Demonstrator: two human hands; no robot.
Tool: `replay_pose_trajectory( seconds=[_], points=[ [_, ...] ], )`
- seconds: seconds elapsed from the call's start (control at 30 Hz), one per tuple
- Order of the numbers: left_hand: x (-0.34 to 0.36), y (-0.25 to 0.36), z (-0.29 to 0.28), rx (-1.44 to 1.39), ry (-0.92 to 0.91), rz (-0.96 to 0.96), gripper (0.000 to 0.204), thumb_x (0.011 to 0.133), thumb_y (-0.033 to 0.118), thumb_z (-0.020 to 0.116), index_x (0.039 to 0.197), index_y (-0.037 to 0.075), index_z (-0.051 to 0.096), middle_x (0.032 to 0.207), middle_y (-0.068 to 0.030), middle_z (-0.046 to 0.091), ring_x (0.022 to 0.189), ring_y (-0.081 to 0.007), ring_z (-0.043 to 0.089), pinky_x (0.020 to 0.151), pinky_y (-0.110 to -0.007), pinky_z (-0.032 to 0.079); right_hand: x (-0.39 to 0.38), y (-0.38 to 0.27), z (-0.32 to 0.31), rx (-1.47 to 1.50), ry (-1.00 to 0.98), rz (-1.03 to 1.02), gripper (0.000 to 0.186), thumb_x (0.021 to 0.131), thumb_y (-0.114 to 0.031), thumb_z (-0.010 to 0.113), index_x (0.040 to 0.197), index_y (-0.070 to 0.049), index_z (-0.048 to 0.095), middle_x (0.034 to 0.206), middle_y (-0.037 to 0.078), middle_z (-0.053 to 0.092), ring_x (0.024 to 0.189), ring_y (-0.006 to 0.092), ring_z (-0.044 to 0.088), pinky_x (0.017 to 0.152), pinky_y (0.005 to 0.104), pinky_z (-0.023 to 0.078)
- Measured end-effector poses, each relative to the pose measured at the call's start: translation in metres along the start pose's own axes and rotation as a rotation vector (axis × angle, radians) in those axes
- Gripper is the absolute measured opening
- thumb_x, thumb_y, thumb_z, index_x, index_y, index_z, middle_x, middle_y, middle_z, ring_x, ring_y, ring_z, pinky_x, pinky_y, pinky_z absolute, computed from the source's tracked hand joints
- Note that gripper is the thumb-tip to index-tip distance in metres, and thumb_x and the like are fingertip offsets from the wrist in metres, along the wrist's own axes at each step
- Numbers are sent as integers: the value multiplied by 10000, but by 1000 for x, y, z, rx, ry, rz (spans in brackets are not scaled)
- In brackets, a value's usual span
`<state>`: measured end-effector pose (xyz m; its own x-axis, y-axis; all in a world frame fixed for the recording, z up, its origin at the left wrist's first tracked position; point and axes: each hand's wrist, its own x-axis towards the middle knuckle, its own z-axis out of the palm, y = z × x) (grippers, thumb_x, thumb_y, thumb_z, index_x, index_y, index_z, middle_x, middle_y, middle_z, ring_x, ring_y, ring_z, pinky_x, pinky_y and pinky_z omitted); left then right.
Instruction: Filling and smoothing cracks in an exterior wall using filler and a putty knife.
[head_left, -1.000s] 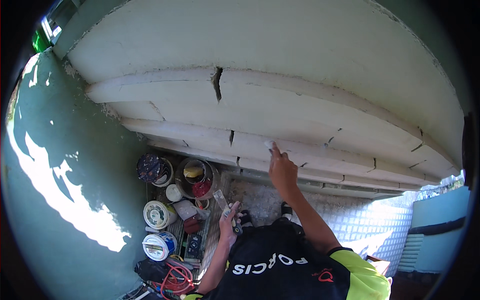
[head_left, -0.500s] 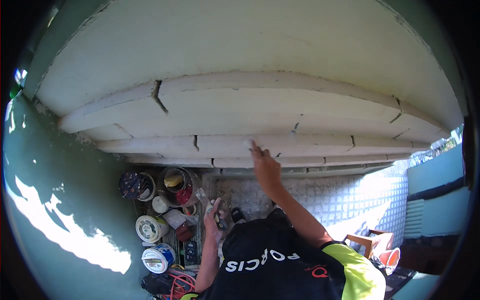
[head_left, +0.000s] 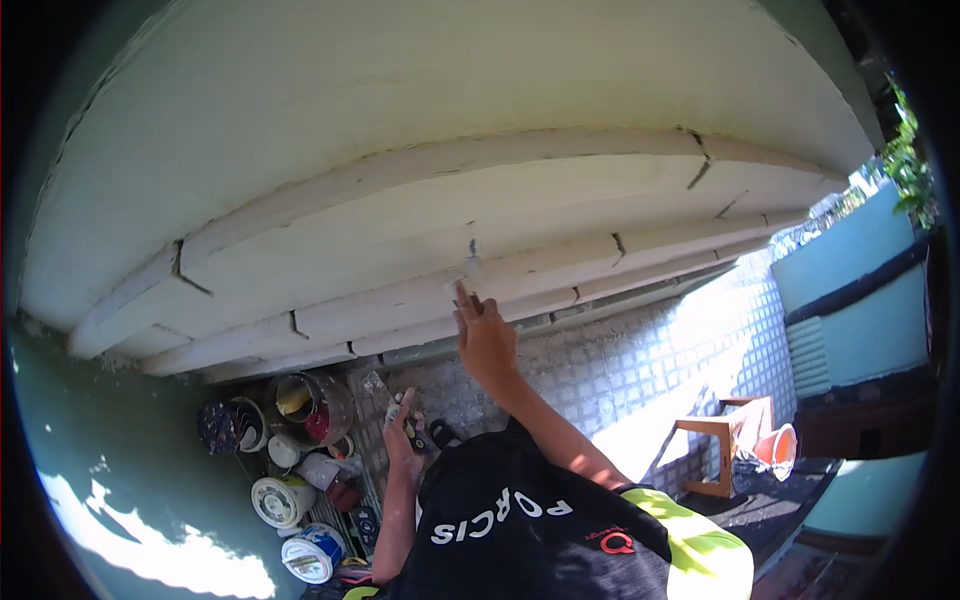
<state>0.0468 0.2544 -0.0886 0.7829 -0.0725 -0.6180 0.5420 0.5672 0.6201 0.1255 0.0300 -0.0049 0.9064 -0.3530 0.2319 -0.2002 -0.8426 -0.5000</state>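
My right hand [head_left: 487,345] reaches up to a pale, stepped wall moulding [head_left: 540,272]. Its index finger is stretched out, with the tip touching the moulding's edge beside a whitish patch of filler [head_left: 470,268]. The other fingers are partly bent, and no tool shows in them. Just above that patch runs a short dark crack [head_left: 473,246]. Lower down, my left hand [head_left: 399,440] is closed around a putty knife, its smeared blade [head_left: 375,384] pointing up and away from me. White residue marks the fingers of that hand.
Left of me stand a large bucket [head_left: 335,400] with things inside, a lidded tub [head_left: 281,502] and a blue-and-white tub [head_left: 312,553]. A wooden chair [head_left: 712,455] and an orange bucket [head_left: 777,450] are at the right. More cracks [head_left: 697,160] cut the moulding; tiled floor [head_left: 690,350] lies below.
The view has turned and shifted to the right, tilting the moulding. My right fingertip has moved along the edge to just below the short crack. The putty knife stays in my left hand.
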Motion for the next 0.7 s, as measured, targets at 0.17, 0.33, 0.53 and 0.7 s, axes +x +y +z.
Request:
replay_pose_trajectory(
  seconds=[0.17,0.33,0.53,0.7],
  points=[
    [-1,-2,19,24,90,72,325,951,120,602,1262,34,643,926,14,601,704,-106,546,607,-235,434,19,82,-41,-161,121,88,551,889,-79,598,1413,-244,562,847,150,592,754,336,646,652,471,534],
    [-3,-9,29,60,123,152,295,949,118,611,1227,28,653,952,19,602,705,-103,553,596,-245,434,55,159,-95,-316,253,471,503,958,-141,565,1447,-240,502,959,158,619,788,357,671,677,496,551],
    [10,-30,51,97,92,119,281,943,119,636,1209,29,657,912,29,564,657,-104,538,585,-249,428,7,30,1,-98,17,-12,509,991,-212,526,1493,-212,440,904,153,603,690,318,667,529,446,552],
    [6,-43,70,95,62,47,286,942,103,645,1222,48,622,888,15,603,659,-103,546,582,-236,434,7,37,-11,-87,-32,-113,520,979,-194,545,1485,-269,455,909,135,596,676,294,670,557,424,561]
  ],
)
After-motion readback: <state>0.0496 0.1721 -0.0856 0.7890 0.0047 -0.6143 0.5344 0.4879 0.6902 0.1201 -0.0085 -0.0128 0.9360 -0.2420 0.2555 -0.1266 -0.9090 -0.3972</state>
